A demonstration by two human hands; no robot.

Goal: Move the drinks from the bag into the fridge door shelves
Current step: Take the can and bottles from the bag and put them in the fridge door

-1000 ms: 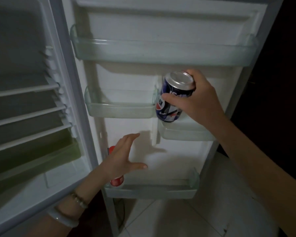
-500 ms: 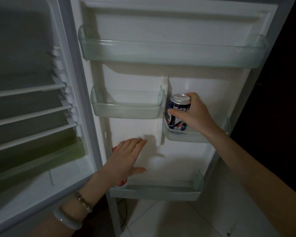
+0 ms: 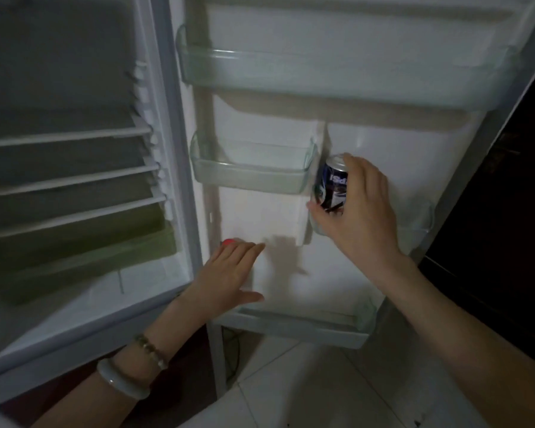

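Right hand (image 3: 357,208) grips a can (image 3: 332,183), seating it in the three-o'clock door shelf (image 3: 420,220); left hand (image 3: 229,273) spread open, steadying.

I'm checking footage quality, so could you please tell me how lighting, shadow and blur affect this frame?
Head view: dim overall, fridge interior murky; the left hand casts a soft shadow on the door panel; motion blur smears the cola can in the right hand; wide-angle bending curves the door edges.
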